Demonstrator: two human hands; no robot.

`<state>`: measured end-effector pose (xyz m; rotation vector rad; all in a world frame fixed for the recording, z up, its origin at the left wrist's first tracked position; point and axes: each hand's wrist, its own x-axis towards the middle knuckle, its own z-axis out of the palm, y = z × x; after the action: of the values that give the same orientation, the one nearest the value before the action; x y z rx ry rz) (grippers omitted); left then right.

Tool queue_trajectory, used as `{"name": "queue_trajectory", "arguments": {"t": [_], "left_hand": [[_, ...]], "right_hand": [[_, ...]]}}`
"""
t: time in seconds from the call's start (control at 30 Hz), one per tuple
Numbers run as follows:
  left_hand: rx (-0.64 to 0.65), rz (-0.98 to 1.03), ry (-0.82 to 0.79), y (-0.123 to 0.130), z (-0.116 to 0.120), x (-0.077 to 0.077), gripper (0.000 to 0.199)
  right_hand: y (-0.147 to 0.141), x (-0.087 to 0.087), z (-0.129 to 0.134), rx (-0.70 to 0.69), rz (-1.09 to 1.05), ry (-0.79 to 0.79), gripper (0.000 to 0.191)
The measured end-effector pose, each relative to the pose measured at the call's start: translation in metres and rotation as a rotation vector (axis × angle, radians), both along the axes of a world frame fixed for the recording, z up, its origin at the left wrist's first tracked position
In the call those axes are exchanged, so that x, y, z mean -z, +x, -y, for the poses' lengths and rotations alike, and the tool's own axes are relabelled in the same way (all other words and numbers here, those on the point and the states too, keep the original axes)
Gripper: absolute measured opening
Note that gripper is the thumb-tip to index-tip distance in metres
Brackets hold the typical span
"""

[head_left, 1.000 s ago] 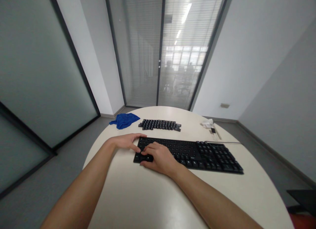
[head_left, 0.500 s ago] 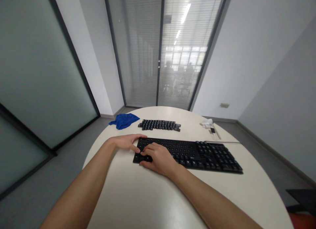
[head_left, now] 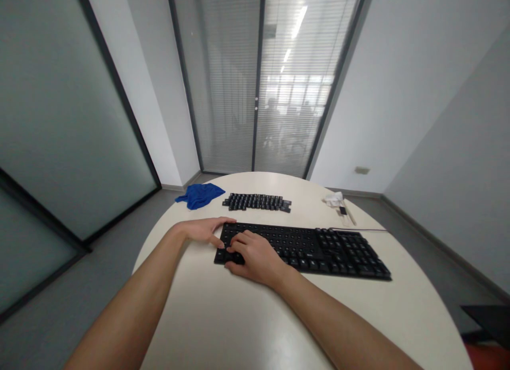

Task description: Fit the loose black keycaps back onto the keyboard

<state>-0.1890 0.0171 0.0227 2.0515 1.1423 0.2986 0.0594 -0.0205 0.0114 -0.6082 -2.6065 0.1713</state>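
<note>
A long black keyboard [head_left: 338, 253] lies across the white round table. Many of its main keys show bare sockets, while the number pad on the right and part of the front row carry keycaps. My left hand [head_left: 203, 232] holds the keyboard's left end, its thumb on the top face and its fingers at the back corner. Over the lower left keys, my right hand [head_left: 255, 255] is closed, with thumb and fingertips around a black keycap [head_left: 238, 258] that they partly hide. Behind the keyboard, loose black keycaps [head_left: 257, 202] are laid out in rows.
A crumpled blue cloth [head_left: 201, 195] lies at the back left of the table [head_left: 223, 317]. At the back right are a white crumpled tissue [head_left: 333, 199] and a thin pale stick-like tool [head_left: 350, 213]. The keyboard's cable [head_left: 370, 230] runs off to the right.
My right thumb and fingertips have shifted slightly around the front left keys. My left hand stays at the keyboard's end, and the objects on the table have not moved noticeably.
</note>
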Motion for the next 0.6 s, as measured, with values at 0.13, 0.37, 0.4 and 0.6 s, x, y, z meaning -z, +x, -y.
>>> {"name": "queue_trajectory", "arguments": {"t": [0.13, 0.37, 0.4, 0.6], "left_hand": [[-0.036, -0.002, 0.010, 0.002, 0.000, 0.001, 0.089], [-0.439, 0.149, 0.396, 0.015, -0.016, 0.017, 0.038], [-0.494, 0.143, 0.462, 0.016, -0.018, 0.021, 0.037], [-0.439, 0.010, 0.690, 0.011, -0.028, 0.044, 0.041]], "right_hand": [[0.000, 0.002, 0.000, -0.001, -0.013, 0.024, 0.027], [0.000, 0.006, 0.001, 0.010, -0.006, 0.048, 0.026], [0.000, 0.006, 0.001, 0.008, -0.005, 0.047, 0.027], [0.000, 0.008, 0.000, 0.010, -0.002, 0.055, 0.027]]}}
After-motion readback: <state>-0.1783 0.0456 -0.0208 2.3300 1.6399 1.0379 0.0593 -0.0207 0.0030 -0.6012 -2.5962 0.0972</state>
